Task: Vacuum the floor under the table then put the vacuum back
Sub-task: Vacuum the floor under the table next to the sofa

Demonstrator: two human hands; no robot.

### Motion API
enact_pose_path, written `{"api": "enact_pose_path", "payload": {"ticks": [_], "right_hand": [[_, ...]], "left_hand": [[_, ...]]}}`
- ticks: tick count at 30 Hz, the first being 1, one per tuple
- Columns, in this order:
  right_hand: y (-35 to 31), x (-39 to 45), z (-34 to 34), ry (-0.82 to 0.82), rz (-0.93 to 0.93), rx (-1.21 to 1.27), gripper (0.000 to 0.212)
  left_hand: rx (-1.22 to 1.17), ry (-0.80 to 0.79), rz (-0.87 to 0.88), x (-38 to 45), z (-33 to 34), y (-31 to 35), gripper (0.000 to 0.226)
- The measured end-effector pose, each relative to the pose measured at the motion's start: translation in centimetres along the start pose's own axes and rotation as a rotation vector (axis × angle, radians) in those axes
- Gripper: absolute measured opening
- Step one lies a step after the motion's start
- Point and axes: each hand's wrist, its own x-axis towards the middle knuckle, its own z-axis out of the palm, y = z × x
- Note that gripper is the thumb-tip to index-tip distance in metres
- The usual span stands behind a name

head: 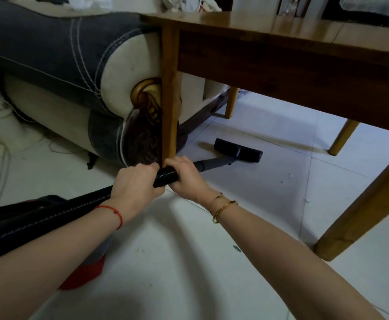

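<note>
A black ribbed vacuum hose [165, 177] runs from the lower left up to a grey wand [214, 163]. The wand ends in a flat black floor head [238, 150], which lies on the white tiles under the wooden table [281, 28]. My left hand [135, 183] grips the hose from above, just behind my right hand [186, 175], which grips the hose end where it meets the wand. Both hands sit close to the table's near left leg [170, 93]. The red and black vacuum body [82, 273] is partly hidden under my left forearm.
A grey and cream sofa arm [73, 65] with carved wood trim presses against the table's left leg. Other table legs stand at the right [359, 218] and farther back [343, 137]. White cables [2, 172] trail on the floor at left. White tiles cover the foreground.
</note>
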Motion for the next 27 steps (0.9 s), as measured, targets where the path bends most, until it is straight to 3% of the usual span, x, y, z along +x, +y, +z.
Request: {"api": "enact_pose_path", "payload": {"ticks": [4, 10, 16, 23, 27], "right_hand": [[-3.0, -0.4, 0.7, -0.022, 0.007, 0.007, 0.013], [-6.9, -0.2, 1.3, -0.044, -0.016, 0.031, 0.019], [-9.3, 1.2, 1.5, -0.074, -0.027, 0.028, 0.009], [-7.4, 3.4, -0.5, -0.114, -0.018, 0.06, 0.02], [-4.4, 4.6, -1.4, -0.097, -0.051, 0.063, 0.015]], "left_hand": [[-0.004, 0.022, -0.022, -2.4, -1.2, -1.9, 0.025], [0.024, 0.039, -0.028, -4.7, -2.9, -4.4, 0.026], [0.021, 0.066, -0.056, -5.4, -4.4, -6.4, 0.021], [-0.014, 0.074, -0.069, -2.7, -4.9, -5.5, 0.023], [-0.035, 0.046, -0.068, 0.2, -3.9, -4.3, 0.023]]}}
